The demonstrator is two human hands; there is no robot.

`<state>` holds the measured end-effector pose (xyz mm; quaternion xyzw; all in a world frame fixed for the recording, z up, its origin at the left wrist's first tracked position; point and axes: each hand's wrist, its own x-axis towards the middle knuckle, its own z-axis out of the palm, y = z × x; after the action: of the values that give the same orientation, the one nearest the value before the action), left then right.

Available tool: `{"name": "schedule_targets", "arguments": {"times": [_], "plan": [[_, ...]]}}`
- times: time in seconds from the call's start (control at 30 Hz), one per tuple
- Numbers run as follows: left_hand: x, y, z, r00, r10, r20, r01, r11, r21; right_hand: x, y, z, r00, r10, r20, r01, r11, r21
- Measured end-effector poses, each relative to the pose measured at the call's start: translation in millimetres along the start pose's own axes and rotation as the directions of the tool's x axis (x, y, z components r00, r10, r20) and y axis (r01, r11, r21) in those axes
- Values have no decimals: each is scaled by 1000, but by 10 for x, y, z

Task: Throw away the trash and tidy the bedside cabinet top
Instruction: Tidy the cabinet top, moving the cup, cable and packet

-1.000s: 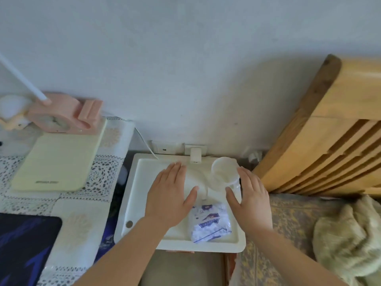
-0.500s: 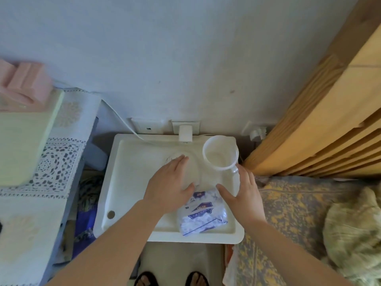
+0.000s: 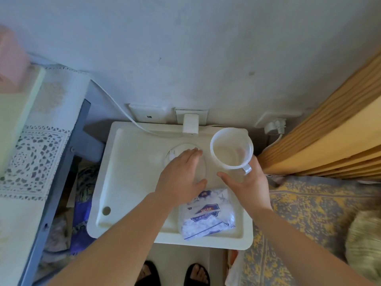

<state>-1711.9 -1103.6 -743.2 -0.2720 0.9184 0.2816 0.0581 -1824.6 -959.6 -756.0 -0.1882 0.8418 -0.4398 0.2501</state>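
Observation:
The white bedside cabinet top (image 3: pixel 132 182) has a raised rim. At its back right is a clear plastic cup (image 3: pixel 231 150) with a small handle. My right hand (image 3: pixel 247 182) is wrapped around the cup's lower body; its fingers show through the plastic. My left hand (image 3: pixel 181 178) lies palm down with fingers apart, partly covering a round translucent lid (image 3: pixel 175 151) in the middle of the top. A blue-and-white tissue pack (image 3: pixel 206 215) lies at the front right, just below both hands.
A white charger (image 3: pixel 190 124) sits in a wall socket behind the cabinet, with a cable (image 3: pixel 115 104) running left. To the left stands a desk with a lace cloth (image 3: pixel 35 157). At the right are a wooden headboard (image 3: pixel 329 131) and a patterned bed sheet (image 3: pixel 309 213). My slippered feet (image 3: pixel 173 273) are below.
The view has tilted down and moved closer. My right hand has gone from beside the cup to around its body. My left hand stays over the round lid.

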Motion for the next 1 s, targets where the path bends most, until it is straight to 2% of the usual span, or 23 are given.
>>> {"name": "schedule_targets", "arguments": {"times": [0.17, 0.43, 0.53, 0.63, 0.73, 0.83, 0.93, 1.0], "plan": [[1, 38, 59, 995, 95, -14, -95, 995, 23, 12, -11, -10, 1000, -17, -18, 17, 1000, -4], [-83, -10, -19, 993, 114, 9, -115, 993, 35, -94, -119, -72, 997, -72, -6, 72, 997, -10], [-180, 9, -122, 998, 65, -5, -65, 998, -21, -182, -246, -98, 996, -91, 7, 91, 996, 5], [-287, 0, -252, 995, -99, -1, 98, 987, -125, -280, -456, -113, 991, -131, 41, 131, 991, 8], [-372, -11, -462, 959, -279, 42, 271, 871, -410, -371, -737, -93, 981, -181, 74, 181, 983, 9], [-501, -18, -789, 941, -315, 125, 311, 654, -690, -478, -1070, -33, 970, -223, 96, 224, 975, 10], [-633, -38, -1112, 935, -305, 179, 309, 458, -834, -546, -1393, 30, 956, -268, 118, 268, 963, 18], [-748, -113, -1341, 934, -316, 167, 288, 387, -876, -602, -1660, 90, 939, -318, 132, 319, 948, 14]]}}
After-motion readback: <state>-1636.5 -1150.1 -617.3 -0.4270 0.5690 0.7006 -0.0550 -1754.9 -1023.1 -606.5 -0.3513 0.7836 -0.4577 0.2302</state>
